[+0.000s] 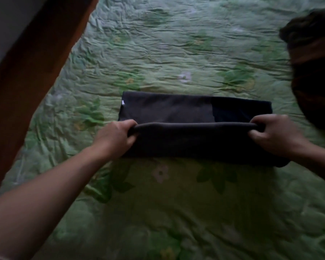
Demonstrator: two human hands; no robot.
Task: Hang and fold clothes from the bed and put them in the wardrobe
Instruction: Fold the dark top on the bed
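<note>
Dim light, some blur. A dark grey folded garment point(176, 109) lies flat on a bed covered by a green floral bedsheet point(176, 44), crumpled all over, with pale flowers and darker leaves printed on it. The garment forms a long horizontal band across the middle of the view. A small white tag or mark shows at its far left corner. A darker patch sits on the right part of its upper layer.

The left hand point(114, 139) grips the left end of a raised fold of the garment, fingers curled over the cloth and thumb beneath. The right hand point(276, 136) pinches the right end of the same fold, fingers bent round the edge. The fold runs straight between the two hands, lifted off the layer beneath, while the near part of the cloth drapes down toward the person. Both forearms are bare.

A brown wooden bed frame point(32, 76) runs diagonally along the left edge of the sheet. A heap of dark clothing point(315, 72), blurred, rests on the bed at the right edge, near the garment's right end.
</note>
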